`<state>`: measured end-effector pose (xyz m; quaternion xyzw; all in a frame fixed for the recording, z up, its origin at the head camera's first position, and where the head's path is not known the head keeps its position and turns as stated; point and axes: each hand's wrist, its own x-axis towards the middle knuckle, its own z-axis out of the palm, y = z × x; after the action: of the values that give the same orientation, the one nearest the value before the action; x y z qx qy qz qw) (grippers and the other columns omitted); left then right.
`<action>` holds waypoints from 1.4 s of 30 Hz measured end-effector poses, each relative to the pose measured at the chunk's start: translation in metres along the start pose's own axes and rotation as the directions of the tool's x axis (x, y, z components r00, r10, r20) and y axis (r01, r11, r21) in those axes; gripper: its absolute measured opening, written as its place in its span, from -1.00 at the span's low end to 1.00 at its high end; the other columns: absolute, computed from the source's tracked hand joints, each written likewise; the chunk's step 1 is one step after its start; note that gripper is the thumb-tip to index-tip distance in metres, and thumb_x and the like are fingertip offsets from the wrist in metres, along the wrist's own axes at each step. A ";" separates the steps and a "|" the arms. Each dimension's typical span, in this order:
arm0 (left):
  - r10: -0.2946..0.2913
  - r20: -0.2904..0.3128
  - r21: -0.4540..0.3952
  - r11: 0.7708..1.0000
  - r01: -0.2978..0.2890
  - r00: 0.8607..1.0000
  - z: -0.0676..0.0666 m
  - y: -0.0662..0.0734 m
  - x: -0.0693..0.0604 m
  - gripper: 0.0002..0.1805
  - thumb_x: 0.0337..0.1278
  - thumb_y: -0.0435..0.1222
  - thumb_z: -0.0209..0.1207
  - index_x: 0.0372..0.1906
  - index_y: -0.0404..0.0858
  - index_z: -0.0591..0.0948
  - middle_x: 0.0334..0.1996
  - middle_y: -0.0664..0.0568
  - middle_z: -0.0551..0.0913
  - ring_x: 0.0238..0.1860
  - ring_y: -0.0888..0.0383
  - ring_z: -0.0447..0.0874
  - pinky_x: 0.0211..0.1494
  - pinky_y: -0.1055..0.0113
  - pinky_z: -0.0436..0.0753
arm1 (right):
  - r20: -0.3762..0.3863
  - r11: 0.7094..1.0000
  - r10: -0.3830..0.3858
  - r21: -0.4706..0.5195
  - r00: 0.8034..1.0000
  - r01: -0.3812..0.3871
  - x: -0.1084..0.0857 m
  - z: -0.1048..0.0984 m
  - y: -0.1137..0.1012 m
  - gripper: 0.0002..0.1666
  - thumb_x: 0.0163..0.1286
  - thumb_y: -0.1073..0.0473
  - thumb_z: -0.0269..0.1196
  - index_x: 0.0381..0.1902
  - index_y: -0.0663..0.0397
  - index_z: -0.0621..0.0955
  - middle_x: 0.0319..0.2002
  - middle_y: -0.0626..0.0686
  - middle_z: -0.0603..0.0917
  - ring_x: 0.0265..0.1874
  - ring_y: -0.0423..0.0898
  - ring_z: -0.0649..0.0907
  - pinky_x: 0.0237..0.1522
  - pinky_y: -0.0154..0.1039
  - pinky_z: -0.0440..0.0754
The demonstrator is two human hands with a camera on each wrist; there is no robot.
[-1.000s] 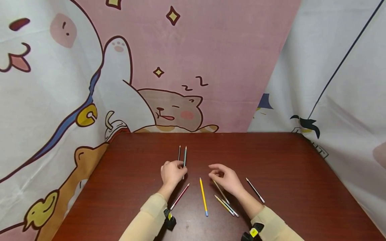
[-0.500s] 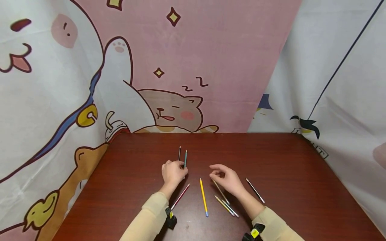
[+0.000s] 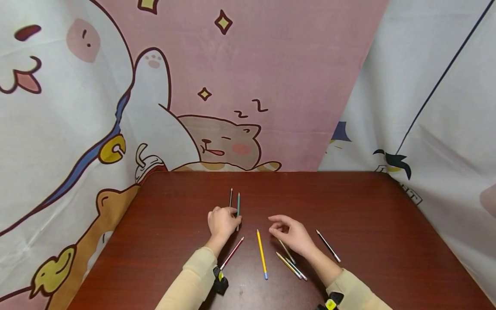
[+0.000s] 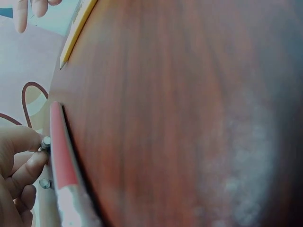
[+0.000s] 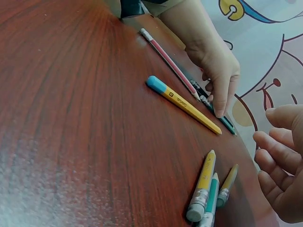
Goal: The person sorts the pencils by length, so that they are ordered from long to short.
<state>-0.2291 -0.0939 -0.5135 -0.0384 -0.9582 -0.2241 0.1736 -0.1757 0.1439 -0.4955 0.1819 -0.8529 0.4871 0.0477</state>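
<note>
My left hand [image 3: 222,221] pinches a green pencil [image 3: 238,203] between thumb and forefinger, low over the table, its tip pointing away. Just left of it lies a dark pencil [image 3: 230,197], partly hidden by the hand. In the left wrist view, a red pencil [image 4: 63,151] crosses close to the camera, beside the pinching fingers. My right hand [image 3: 292,234] holds nothing; its fingers are loosely bent above a dull yellow pencil [image 3: 287,252]. Close by are a yellow pencil [image 5: 204,182] and another green pencil [image 5: 211,196], side by side in the right wrist view.
Between the hands lies a yellow pencil with a blue end [image 3: 261,254]. A black pencil [image 3: 328,245] lies right of the right forearm. The brown table [image 3: 364,206] meets a cartoon-printed cloth [image 3: 294,86] at its far edge.
The green pencil has been drawn slightly nearer in my left hand, now level with less of its tip beyond the dark pencil. My right hand has shifted slightly down, fingers a little more parted.
</note>
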 end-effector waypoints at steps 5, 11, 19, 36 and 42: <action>-0.006 0.005 -0.005 1.000 0.006 1.000 0.001 0.000 0.001 -0.76 -0.16 -0.15 0.46 -0.27 -0.07 0.83 -0.59 0.21 0.71 -0.36 0.08 0.55 -0.26 0.15 0.36 | 0.024 1.000 0.000 -0.006 1.000 0.000 -0.003 0.001 -0.003 -0.65 0.27 0.26 0.38 0.02 0.22 0.65 -0.36 -0.12 0.70 -0.40 -0.21 0.64 -0.31 -0.29 0.60; -0.022 0.024 -0.004 1.000 0.022 0.999 0.000 0.000 0.001 -0.76 -0.13 -0.14 0.46 -0.26 -0.05 0.82 -0.58 0.22 0.71 -0.33 0.07 0.56 -0.25 0.15 0.36 | 0.044 1.000 0.005 -0.009 0.999 -0.005 -0.008 0.003 -0.005 -0.65 0.27 0.25 0.38 0.01 0.23 0.65 -0.35 -0.12 0.70 -0.40 -0.24 0.63 -0.32 -0.31 0.60; -0.026 0.034 0.000 1.000 0.026 0.999 0.001 0.000 0.002 -0.75 -0.10 -0.11 0.45 -0.23 -0.05 0.82 -0.54 0.20 0.72 -0.33 0.07 0.56 -0.24 0.15 0.36 | 0.053 1.000 -0.014 -0.015 0.998 0.015 -0.015 0.007 -0.002 -0.64 0.23 0.30 0.40 0.00 0.24 0.66 -0.37 -0.12 0.70 -0.44 -0.26 0.63 -0.34 -0.32 0.60; 0.067 0.003 -0.074 0.995 -0.066 0.998 -0.016 0.000 -0.001 -0.80 -0.10 -0.12 0.45 -0.32 -0.09 0.80 -0.59 0.23 0.66 -0.34 0.06 0.54 -0.24 0.09 0.38 | 0.055 0.998 -0.049 -0.028 0.997 0.050 -0.021 0.004 0.000 -0.63 0.21 0.31 0.40 -0.01 0.26 0.65 -0.36 -0.10 0.71 -0.42 -0.25 0.64 -0.34 -0.30 0.61; 0.083 0.037 -0.098 0.992 -0.079 0.996 -0.027 0.000 -0.009 -0.78 -0.08 -0.14 0.43 -0.28 -0.12 0.79 -0.58 0.25 0.64 -0.31 0.05 0.57 -0.20 0.06 0.40 | 0.045 0.998 -0.050 -0.021 0.998 0.051 -0.023 -0.001 -0.001 -0.65 0.22 0.31 0.40 -0.03 0.28 0.65 -0.35 -0.08 0.72 -0.41 -0.23 0.65 -0.33 -0.29 0.61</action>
<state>-0.2122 -0.1056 -0.4934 -0.0902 -0.9473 -0.2620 0.1606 -0.1540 0.1503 -0.5005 0.2136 -0.8543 0.4719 0.0432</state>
